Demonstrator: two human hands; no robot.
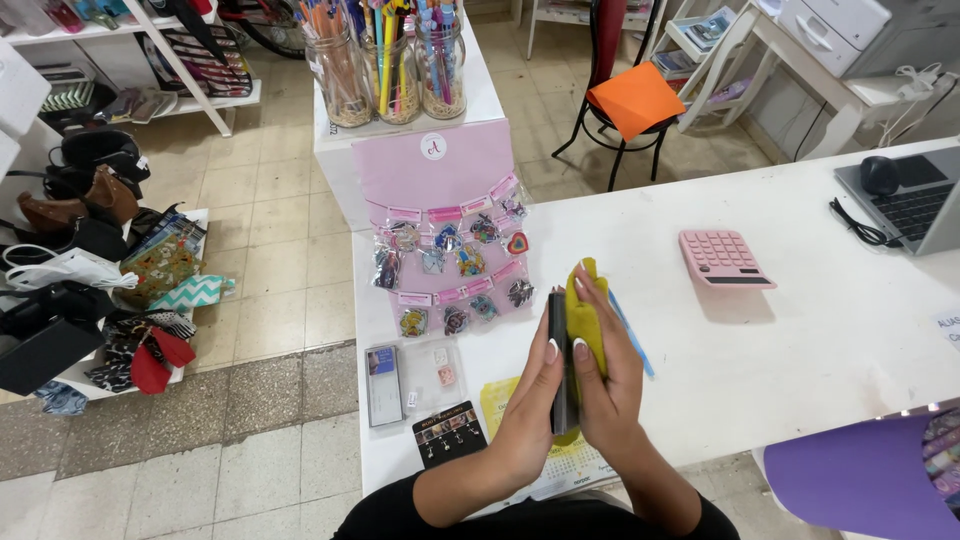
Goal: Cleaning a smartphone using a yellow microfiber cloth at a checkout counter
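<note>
Both hands are meeting just above the near edge of the white bench (pixel 800 330). The left hand (pixel 528 400) is holding a thin dark slab (pixel 560 360) — a phone or small tablet by the look of it — upright and edge-on to the camera, its fingers curling round the left edge. The right hand (pixel 605 385) is pressing a yellow cloth (pixel 583 315) against the slab's right face, fingers flat over the fabric. So both grips are closed: the left on the slab, the right on the cloth.

The slab is probably stiff, light and smooth-faced, hence slippery and likely fragile; taking it by its long edges, as the left hand is doing, seems the safest hold. The cloth looks soft and limp, folding over the slab's top, and can be pinched anywhere.

The slab is showing only a narrow black side; its face is hidden. The cloth is a bright mustard yellow, bunching slightly at the top. Just behind it a blue pen (pixel 632 340) is lying on the bench, and farther right a pink calculator (pixel 724 258).
</note>
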